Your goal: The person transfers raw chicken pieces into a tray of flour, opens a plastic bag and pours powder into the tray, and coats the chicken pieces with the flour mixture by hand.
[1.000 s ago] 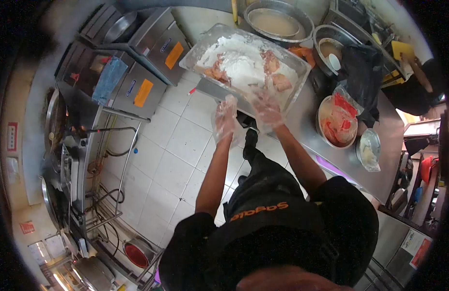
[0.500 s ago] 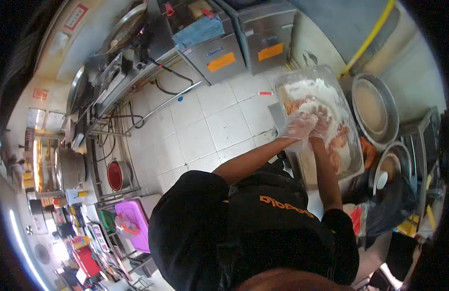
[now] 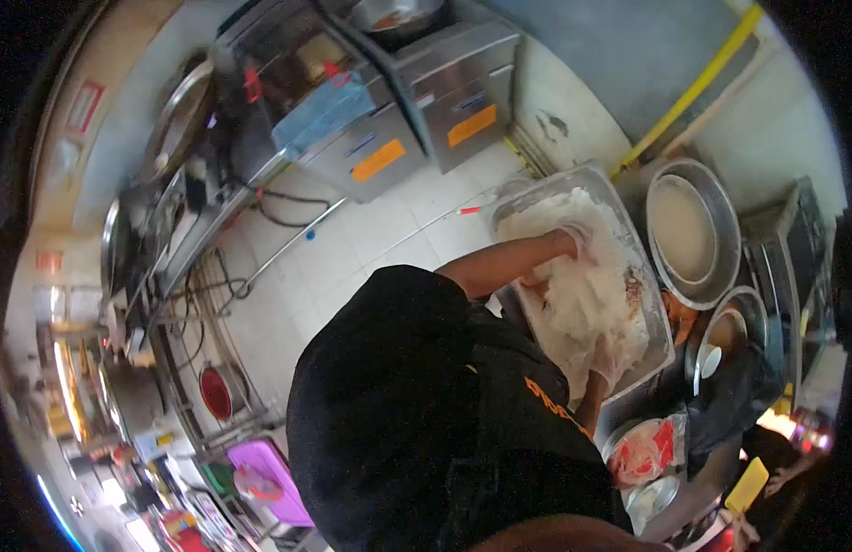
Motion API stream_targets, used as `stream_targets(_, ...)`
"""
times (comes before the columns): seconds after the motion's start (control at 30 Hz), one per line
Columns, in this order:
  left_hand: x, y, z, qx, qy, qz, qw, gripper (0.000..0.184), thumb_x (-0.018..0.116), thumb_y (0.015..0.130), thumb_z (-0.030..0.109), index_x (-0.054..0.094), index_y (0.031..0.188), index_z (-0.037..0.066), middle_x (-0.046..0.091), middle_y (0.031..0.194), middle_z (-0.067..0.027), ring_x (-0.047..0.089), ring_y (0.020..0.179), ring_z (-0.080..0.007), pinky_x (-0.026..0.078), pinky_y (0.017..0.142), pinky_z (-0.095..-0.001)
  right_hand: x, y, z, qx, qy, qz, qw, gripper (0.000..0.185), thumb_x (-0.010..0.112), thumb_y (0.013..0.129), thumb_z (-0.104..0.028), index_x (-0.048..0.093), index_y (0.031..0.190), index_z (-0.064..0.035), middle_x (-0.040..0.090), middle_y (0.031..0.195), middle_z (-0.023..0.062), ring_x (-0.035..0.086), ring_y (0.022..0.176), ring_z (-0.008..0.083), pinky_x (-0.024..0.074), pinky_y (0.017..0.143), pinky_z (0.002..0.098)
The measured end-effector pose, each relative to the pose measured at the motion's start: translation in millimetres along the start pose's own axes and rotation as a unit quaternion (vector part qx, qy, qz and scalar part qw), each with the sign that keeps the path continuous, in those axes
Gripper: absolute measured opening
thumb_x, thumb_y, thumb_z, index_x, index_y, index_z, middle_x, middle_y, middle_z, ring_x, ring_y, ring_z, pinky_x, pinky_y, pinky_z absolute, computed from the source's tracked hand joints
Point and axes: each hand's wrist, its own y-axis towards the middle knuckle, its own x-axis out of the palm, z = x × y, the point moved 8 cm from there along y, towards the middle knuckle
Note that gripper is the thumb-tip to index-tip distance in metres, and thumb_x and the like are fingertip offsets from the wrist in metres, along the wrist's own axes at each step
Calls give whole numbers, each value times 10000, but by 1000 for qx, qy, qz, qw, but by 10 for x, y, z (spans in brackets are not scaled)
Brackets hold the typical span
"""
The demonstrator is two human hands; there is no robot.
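The left grip (image 3: 579,243), in a clear plastic glove, is sunk in white powder (image 3: 582,299) toward one end of a rectangular tray (image 3: 663,348); the right grip (image 3: 604,361), also gloved, is in the powder toward the other end. The fingers are blurred and partly covered — whether either grip is clenched, released or grasping something, I cannot tell. The powder lies heaped between the two grips, with reddish meat pieces (image 3: 634,293) showing by the tray's long wall opposite the arms. Past that wall from the grips stands a wide basin (image 3: 685,230) of pale liquid — and near the right grip, outside the tray, sits a bowl (image 3: 639,453) with red-and-white contents.
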Motion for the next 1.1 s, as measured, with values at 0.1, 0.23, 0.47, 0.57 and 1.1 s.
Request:
stream_targets(0.1, -40, -145, 126, 3, -85, -152, 985, 676, 537, 653, 575, 468, 1139, 111, 468, 1138, -127, 442, 1042, -242, 343, 882, -350, 659, 55, 354, -59, -6, -113, 992, 583, 442, 802, -254, 209, 1296, -49, 329, 1275, 154, 362, 1121, 259, 266, 934, 308)
stream_targets(0.23, -168, -298, 335, 57, -101, -229, 966, 699, 541, 656, 574, 459, 1168, 105, 459, 1174, -114, 429, 1063, -234, 327, 899, -345, 912, -41, 193, -135, 30, -135, 981, 553, 455, 781, -238, 267, 1265, -47, 384, 1225, 140, 402, 1086, 244, 215, 950, 330)
stream_targets(0.47, 113, -194, 409, 134, -145, -375, 906, 558, 529, 722, 443, 475, 1156, 98, 475, 1165, -96, 428, 1071, -205, 320, 911, -323, 420, -80, -576, -209, 86, 20, 974, 528, 512, 723, -257, 393, 1194, -48, 500, 1111, 124, 471, 1028, 229, 82, 1004, 392)
stream_targets(0.57, 243, -197, 502, 103, -169, -457, 867, 498, 524, 750, 387, 482, 1151, 95, 482, 1161, -88, 428, 1075, -192, 317, 916, -314, 370, 107, -651, -204, 56, 57, 976, 488, 532, 703, -257, 461, 1144, -60, 558, 1037, 97, 522, 961, 222, 119, 1009, 386)
stream_targets(1.1, -221, -451, 778, 375, 219, -309, 846, 311, 450, 815, 202, 511, 1111, 129, 532, 1111, -2, 467, 1049, -156, 310, 933, -303, 304, 164, -258, -165, -110, 65, 978, 282, 456, 782, -192, 551, 1042, -247, 589, 693, 64, 539, 595, 196, 414, 702, 311)
